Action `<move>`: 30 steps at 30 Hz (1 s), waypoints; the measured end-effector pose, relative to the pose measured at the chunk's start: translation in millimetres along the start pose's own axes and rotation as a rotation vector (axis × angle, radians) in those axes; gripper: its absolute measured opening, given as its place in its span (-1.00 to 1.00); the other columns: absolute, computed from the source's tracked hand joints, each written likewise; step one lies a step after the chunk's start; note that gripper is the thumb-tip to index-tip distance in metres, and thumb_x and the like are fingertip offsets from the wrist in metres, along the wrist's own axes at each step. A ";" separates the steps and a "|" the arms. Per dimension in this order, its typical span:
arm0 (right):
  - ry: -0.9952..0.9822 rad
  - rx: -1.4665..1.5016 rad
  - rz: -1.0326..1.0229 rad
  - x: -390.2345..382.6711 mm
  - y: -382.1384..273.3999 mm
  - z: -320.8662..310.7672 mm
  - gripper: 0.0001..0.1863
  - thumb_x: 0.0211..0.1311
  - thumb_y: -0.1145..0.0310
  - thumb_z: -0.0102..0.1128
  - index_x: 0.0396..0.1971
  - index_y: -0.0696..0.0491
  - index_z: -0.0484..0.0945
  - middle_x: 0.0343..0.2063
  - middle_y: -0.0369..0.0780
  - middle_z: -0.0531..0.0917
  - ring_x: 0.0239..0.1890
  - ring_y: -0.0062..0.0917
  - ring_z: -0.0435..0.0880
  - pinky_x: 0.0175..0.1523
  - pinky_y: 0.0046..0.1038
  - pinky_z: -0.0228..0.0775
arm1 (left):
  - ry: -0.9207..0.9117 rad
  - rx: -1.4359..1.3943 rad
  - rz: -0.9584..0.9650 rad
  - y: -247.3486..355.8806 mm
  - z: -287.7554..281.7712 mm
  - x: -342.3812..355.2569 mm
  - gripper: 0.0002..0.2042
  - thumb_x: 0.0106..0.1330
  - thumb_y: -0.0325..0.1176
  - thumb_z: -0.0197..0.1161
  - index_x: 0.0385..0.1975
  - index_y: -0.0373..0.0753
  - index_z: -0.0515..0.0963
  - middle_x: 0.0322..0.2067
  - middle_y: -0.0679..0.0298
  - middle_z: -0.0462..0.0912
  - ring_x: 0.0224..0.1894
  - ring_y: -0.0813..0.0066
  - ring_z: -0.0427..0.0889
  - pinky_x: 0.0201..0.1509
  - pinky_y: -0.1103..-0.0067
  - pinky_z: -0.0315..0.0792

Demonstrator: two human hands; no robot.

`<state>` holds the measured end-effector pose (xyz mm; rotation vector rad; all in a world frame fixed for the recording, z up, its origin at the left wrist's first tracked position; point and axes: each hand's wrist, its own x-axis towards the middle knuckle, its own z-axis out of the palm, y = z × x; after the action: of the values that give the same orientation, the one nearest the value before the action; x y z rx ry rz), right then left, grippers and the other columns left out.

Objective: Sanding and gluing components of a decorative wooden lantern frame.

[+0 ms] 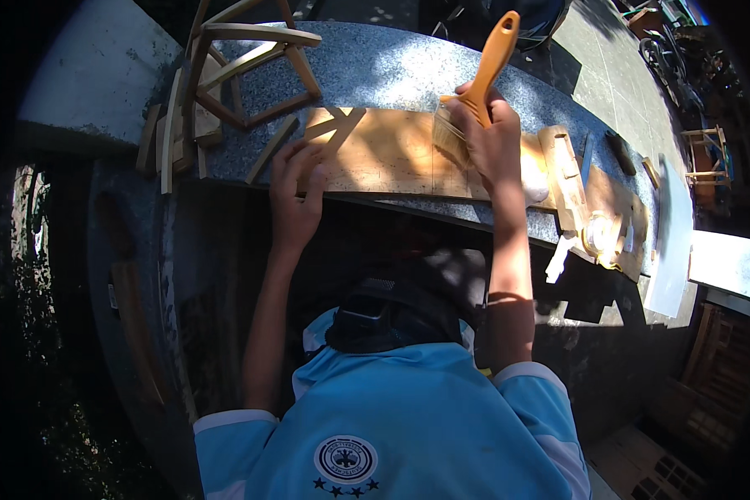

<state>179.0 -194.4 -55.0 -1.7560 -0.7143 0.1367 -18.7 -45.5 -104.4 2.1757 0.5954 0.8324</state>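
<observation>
My right hand (496, 142) grips a wide paintbrush (493, 71) with an orange handle that points up and away. The brush's bristles (452, 148) meet or hover just over a flat wooden board (383, 158); I cannot tell which. This board lies along the near edge of a speckled grey stone counter (375, 71). At the board's left end is my left hand (298, 187), its fingers bent over the edge and the thumb apart. Whether those fingers press on the board is hard to make out.
A wooden frame of joined slats (254, 62) stands at the left, beside loose wooden strips (272, 150). Right of the board lie a notched wooden block (563, 179), a roll of tape (598, 233) and a dark-handled tool (620, 152). A pale panel (673, 242) borders the counter's right end.
</observation>
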 end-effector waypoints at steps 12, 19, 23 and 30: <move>-0.123 0.024 -0.290 -33.1 -50.5 99.0 -0.77 -0.01 0.60 0.08 -0.28 0.13 0.45 -0.26 -0.17 0.57 -0.25 -0.42 0.58 -0.23 -0.50 0.40 | 0.050 -0.963 -0.419 -19.0 -8.8 0.7 -0.44 0.37 -0.04 -0.41 0.05 -0.48 0.19 0.05 -0.01 0.27 0.16 0.27 0.24 0.27 0.46 0.04; -0.401 0.155 -0.115 -38.1 -47.8 94.1 -0.78 0.04 0.57 0.01 -0.26 0.09 0.46 -0.29 -0.20 0.55 -0.18 -0.47 0.54 -0.07 -0.48 0.33 | -0.001 -0.996 -0.389 -22.9 -7.9 -0.8 -0.43 0.36 0.00 -0.38 0.03 -0.46 0.23 0.03 -0.01 0.29 0.13 0.30 0.27 0.23 0.50 0.12; -0.627 -0.166 -0.342 -37.8 -41.1 91.9 -0.76 0.02 0.58 0.01 -0.25 0.10 0.47 -0.20 -0.16 0.54 -0.12 -0.45 0.52 -0.06 -0.46 0.35 | 0.020 -0.948 -0.361 -22.9 -6.7 -1.3 -0.45 0.36 -0.01 -0.35 0.01 -0.44 0.27 -0.01 0.05 0.34 0.10 0.34 0.30 0.19 0.52 0.16; -0.882 0.167 -0.130 -64.4 -56.4 70.3 -0.73 -0.01 0.63 0.03 -0.25 0.08 0.49 -0.15 -0.12 0.54 -0.01 -0.35 0.47 0.05 -0.40 0.30 | 0.047 -0.506 -0.312 -24.6 -4.2 -1.0 -0.77 0.27 -0.38 -0.05 -0.18 -0.34 0.46 -0.18 0.19 0.50 -0.12 0.48 0.46 -0.04 0.57 0.32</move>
<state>73.8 -161.7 -43.2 -1.4415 -1.3927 0.8904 -26.3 -28.6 -121.1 1.5626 0.6458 0.7663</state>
